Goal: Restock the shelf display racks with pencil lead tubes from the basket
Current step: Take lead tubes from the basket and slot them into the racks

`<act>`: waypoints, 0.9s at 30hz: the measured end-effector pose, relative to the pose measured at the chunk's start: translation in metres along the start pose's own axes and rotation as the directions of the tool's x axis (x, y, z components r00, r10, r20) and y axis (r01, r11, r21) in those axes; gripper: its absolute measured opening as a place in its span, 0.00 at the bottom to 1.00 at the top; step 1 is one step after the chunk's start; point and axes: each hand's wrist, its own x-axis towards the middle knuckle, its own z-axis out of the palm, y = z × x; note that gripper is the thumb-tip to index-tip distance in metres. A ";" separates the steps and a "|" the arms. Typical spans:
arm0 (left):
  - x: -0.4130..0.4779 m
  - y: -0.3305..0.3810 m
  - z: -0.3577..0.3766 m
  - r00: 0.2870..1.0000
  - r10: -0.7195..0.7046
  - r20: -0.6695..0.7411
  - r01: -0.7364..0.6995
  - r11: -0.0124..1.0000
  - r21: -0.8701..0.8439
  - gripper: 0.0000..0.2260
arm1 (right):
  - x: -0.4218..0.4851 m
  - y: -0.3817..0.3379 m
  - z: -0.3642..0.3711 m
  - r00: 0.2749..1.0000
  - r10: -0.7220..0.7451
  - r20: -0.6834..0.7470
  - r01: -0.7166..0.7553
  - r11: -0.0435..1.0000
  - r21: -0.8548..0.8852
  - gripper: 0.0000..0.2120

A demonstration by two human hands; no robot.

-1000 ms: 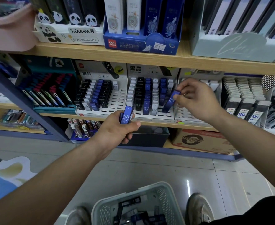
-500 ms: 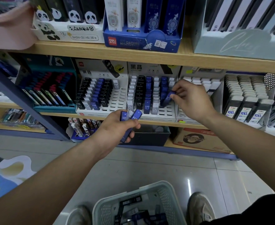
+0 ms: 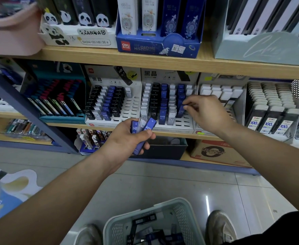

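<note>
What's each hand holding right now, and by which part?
Left hand grips several blue plastic lead tubes by their lower halves; right hand pinches one blue tube by its top.

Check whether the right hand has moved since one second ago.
Yes. The right hand has shifted left and slightly down against the white display rack, bringing its pinched blue tube into the rack's right blue column.

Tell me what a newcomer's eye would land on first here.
The two hands at the middle shelf draw the eye first. The right hand pinches a blue tube in the white rack, while the left hand, lower and nearer, grips a few spare blue tubes. Next comes the pale basket at the bottom edge, with more tubes inside.
</note>
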 end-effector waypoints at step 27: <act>0.005 0.001 0.009 1.000 0.001 0.031 -0.001 1.000 0.001 0.04 | -0.010 -0.047 -0.020 0.939 0.169 0.300 -0.341 0.579 0.741 0.06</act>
